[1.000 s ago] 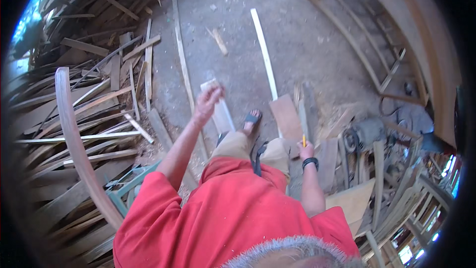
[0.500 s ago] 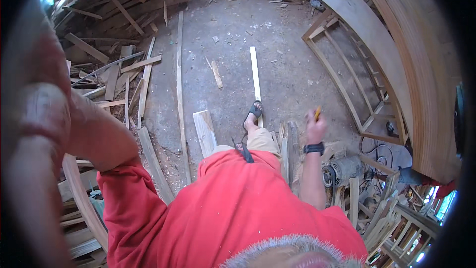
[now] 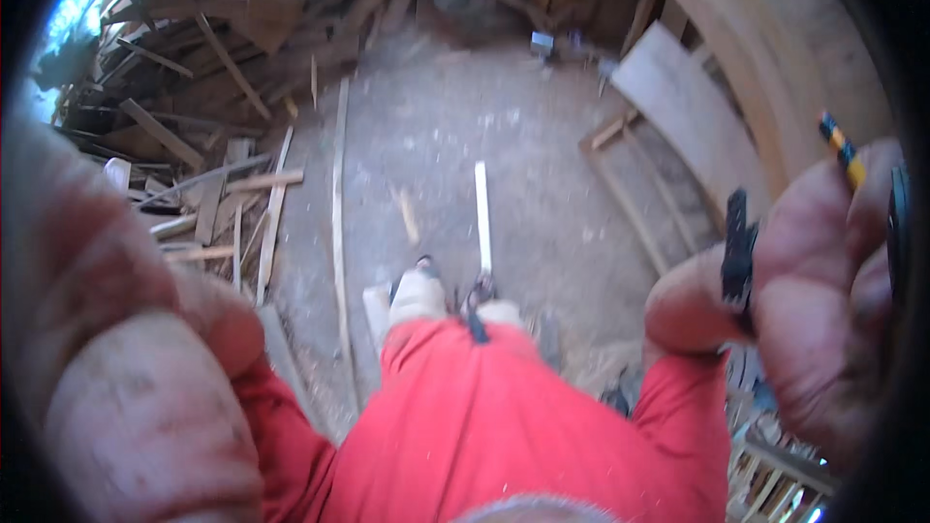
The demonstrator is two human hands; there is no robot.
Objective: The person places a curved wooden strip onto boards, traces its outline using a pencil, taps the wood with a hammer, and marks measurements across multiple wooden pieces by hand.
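Both my hands are raised close to the lens. My left hand (image 3: 136,329) fills the left rim, its thick fingers curled; what they hold, if anything, is hidden past the edge. At the right rim my right hand (image 3: 823,271) is closed with a yellow-and-black pencil (image 3: 841,148) sticking up between its fingers. A dark rounded edge (image 3: 900,232) of something I cannot make out sits beside those fingers. On my right wrist is a black wristband (image 3: 739,250). Below, a pale narrow wooden strip (image 3: 483,213) lies on the floor, its near end at my foot.
Scrap boards (image 3: 223,19) are heaped at the far left. A long thin batten (image 3: 339,232) runs along the concrete floor (image 3: 552,136). To the right stand a wooden frame (image 3: 635,189) and a wide plank (image 3: 678,107). A short offcut (image 3: 407,216) lies ahead of my feet.
My right hand has come up from beside my body to the right rim, still with the pencil. The left hand stays raised, its fingers larger in view. My second foot now shows ahead.
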